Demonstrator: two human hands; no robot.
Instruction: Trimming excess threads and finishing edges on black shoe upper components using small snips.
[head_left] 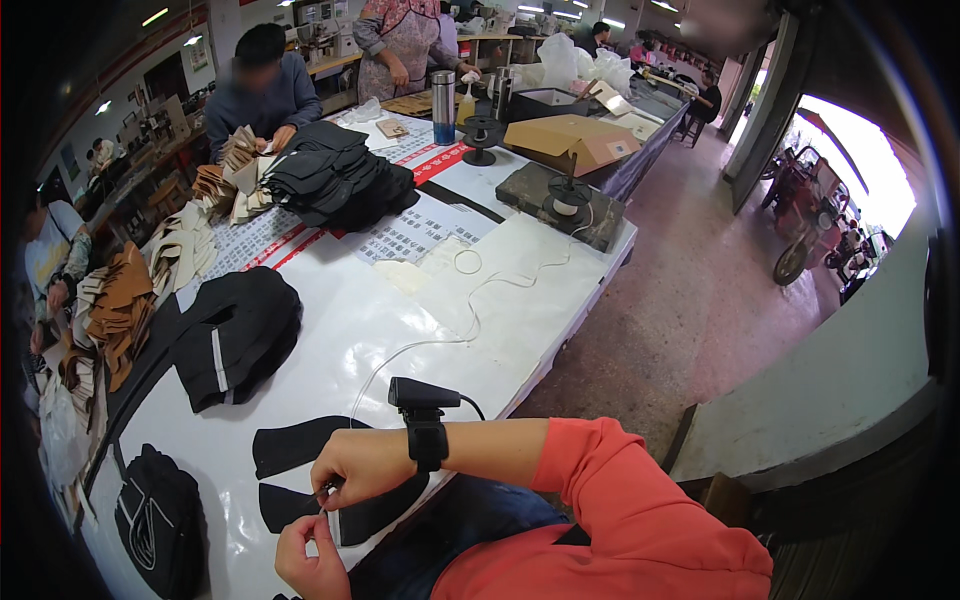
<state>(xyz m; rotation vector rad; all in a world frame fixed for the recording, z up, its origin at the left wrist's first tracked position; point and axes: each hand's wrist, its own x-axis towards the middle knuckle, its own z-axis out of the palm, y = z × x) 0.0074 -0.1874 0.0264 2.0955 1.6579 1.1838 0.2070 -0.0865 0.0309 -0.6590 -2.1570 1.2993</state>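
Observation:
My left hand (310, 562) is closed in a pinch near the table's front edge, on what looks like the end of a thin white tape. Just above it, my right hand (352, 466) is closed around a small dark tool (331, 486), probably thread snips, mostly hidden by the fingers. The white tape (420, 344) trails from behind my right hand across the table toward a spool (566, 207) on a dark slab. Under my hands lie a curved black fabric piece (292, 447) and a second black fabric piece (285, 510), partly covered.
Left of my hands rest a black bundle with white strips (160, 520) and black pieces with a white tape (235, 335). Farther back are a black fabric stack (335, 180), a steel flask (444, 108) and an open cardboard box (570, 140). A co-worker (262, 95) sits across the table.

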